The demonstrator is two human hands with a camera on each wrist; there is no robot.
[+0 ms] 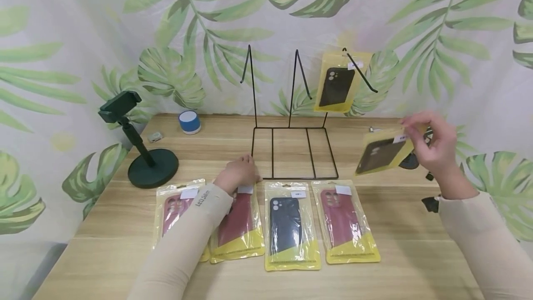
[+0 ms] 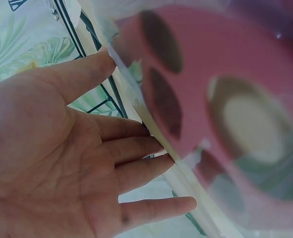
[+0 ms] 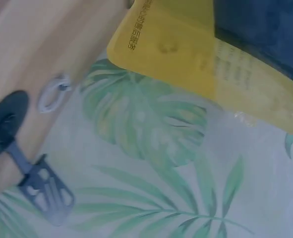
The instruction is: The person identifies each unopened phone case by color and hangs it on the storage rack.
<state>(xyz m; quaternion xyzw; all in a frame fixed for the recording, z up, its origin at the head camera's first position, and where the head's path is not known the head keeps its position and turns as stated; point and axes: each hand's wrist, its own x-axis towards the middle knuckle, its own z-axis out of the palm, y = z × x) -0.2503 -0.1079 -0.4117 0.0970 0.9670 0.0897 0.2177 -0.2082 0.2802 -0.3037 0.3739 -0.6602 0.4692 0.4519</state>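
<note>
My right hand (image 1: 435, 140) pinches the top end of a clear-and-yellow pouch holding a dark phone case (image 1: 381, 155), which hangs tilted above the table's right side. In the right wrist view, the yellow lower end of this pouch (image 3: 166, 47) shows. My left hand (image 1: 238, 174) is at the top end of a pouch with a red phone case (image 1: 236, 219) lying on the table. Its fingers (image 2: 136, 148) look extended, with the tips right at the pouch's edge in the left wrist view. Another pouched dark case (image 1: 336, 87) hangs from the right hook of a black wire rack (image 1: 291, 128).
More pouched phone cases lie in the front row: a red one (image 1: 172, 207) partly under my left sleeve, a dark one (image 1: 285, 223) and a red one (image 1: 341, 216). A black phone stand (image 1: 152, 169) and a blue-and-white cylinder (image 1: 189, 122) stand at the left.
</note>
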